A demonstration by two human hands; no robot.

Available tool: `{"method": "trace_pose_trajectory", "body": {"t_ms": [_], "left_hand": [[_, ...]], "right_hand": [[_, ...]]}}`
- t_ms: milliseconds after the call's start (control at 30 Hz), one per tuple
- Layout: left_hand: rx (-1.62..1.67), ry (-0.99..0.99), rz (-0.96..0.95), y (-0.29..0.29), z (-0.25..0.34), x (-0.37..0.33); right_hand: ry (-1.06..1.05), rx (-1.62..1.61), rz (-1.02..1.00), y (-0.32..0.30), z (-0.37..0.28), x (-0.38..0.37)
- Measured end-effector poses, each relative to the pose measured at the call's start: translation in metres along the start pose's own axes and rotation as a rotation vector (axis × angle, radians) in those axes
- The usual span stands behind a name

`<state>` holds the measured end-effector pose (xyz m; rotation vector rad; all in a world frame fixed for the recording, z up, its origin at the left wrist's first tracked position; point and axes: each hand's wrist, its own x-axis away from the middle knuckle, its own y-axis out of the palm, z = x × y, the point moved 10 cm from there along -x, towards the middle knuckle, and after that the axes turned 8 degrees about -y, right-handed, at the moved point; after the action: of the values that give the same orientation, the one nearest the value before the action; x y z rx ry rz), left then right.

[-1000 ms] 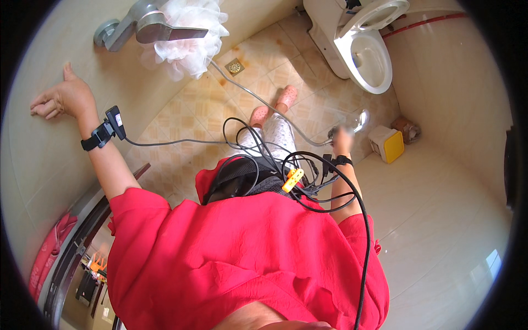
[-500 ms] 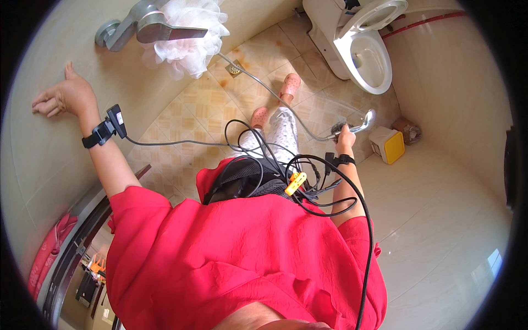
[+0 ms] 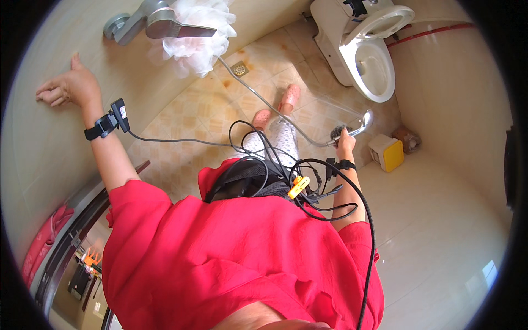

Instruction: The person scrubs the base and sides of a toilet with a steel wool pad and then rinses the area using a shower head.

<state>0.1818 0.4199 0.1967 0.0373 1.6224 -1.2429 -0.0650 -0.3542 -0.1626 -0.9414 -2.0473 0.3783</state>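
Note:
My right hand [image 3: 345, 143] is closed around the handle of a chrome hand shower [image 3: 361, 125]. Thin streaks of water fan out from its head toward the tiled floor. A dark grey, fuzzy clump, perhaps a scrubber, shows at the same hand, partly hidden by the fingers. From the handle a grey hose [image 3: 264, 102] runs up to the left, passing behind a white mesh bath puff [image 3: 206, 38]. My left hand [image 3: 71, 87] leans on the wall at the left with its thumb stretched out, holding nothing. Above it is a metal mixer tap [image 3: 159, 23].
A toilet [image 3: 377, 71] with its lid up stands at the far right. Near it are a white and yellow bin [image 3: 388, 153] and a brown bag-like bundle [image 3: 408, 138]. A drain [image 3: 240, 69] lies in the floor. Black cables [image 3: 264, 146] loop across my waist.
The hand shower's head has turned slightly, and its water streaks now show clearly toward the upper left. My left hand stays against the wall; the whole view has shifted a little.

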Motion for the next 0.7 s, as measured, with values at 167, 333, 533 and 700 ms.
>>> {"method": "trace_pose_trajectory", "body": {"t_ms": [167, 333, 533, 700], "left_hand": [[-0.013, 0.021, -0.018, -0.001, -0.001, -0.001], [0.035, 0.124, 0.032, -0.042, 0.022, 0.003], [0.209, 0.165, -0.011, -0.074, 0.069, -0.015], [0.031, 0.126, 0.005, -0.045, 0.073, -0.029]], "right_hand": [[0.019, 0.056, -0.134, 0.006, 0.009, 0.006], [0.030, 0.089, -0.195, 0.003, 0.009, 0.007], [-0.065, 0.155, -0.251, -0.004, 0.003, -0.033], [-0.100, 0.207, -0.280, -0.011, 0.014, -0.071]]}}
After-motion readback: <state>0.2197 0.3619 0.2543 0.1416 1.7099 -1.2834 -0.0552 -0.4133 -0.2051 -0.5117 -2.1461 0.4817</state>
